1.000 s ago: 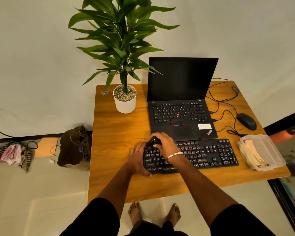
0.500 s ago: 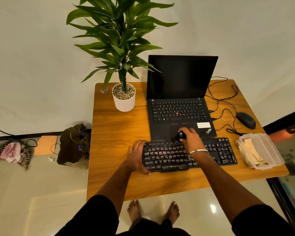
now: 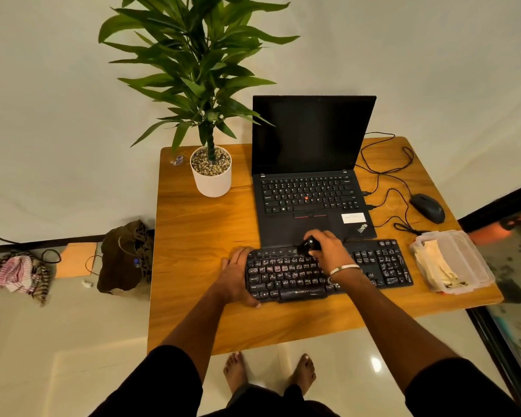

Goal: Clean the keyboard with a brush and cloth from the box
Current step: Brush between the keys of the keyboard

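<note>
The black keyboard (image 3: 328, 270) lies at centre frame on the wooden table (image 3: 199, 236), directly below the open laptop (image 3: 310, 182). The right hand (image 3: 328, 251), fingers curled around a small black brush (image 3: 308, 245), holds it at the keyboard's upper edge, left of its middle. The left hand (image 3: 238, 275), fingers extended flat, rests against the keyboard's left end. At right of frame, a clear plastic box (image 3: 463, 260) contains a pale cloth (image 3: 436, 263). A potted plant (image 3: 211, 173) stands upper left of the laptop; a mouse (image 3: 427, 207) lies at its right.
</note>
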